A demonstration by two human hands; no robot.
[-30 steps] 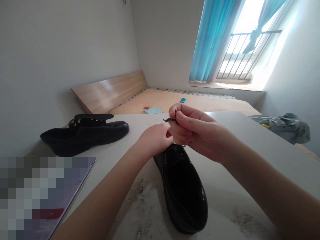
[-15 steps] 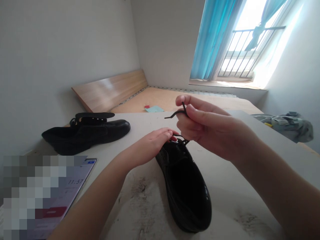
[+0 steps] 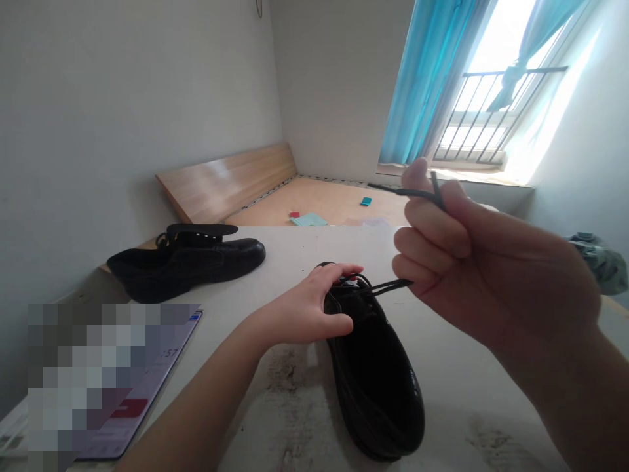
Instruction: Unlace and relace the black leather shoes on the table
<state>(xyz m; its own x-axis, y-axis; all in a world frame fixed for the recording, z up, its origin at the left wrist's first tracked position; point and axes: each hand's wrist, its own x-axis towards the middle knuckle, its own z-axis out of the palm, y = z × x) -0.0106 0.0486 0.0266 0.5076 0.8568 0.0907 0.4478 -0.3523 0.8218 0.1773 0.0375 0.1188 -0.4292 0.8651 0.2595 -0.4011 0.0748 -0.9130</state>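
Note:
A black leather shoe rests on the white tabletop with its opening toward me. My left hand grips it around the lacing, thumb by the opening and fingers over the far part. Black shoelaces run taut from the eyelets up into my right hand. That hand is raised to the right of the shoe, its fingers closed on the laces, and the loose lace ends stick out above the index finger. The toe of the shoe is partly hidden by my left hand.
Another black shoe lies at the left of the white table, its tongue raised. Nearer stands a phone or tablet, partly pixelated. Beyond are a wooden bed board with small coloured items, and a grey cloth bundle at right.
My right hand has moved up, right and closer, drawing the laces out taut. My left hand has spread its thumb over the shoe's opening. The view has shifted slightly.

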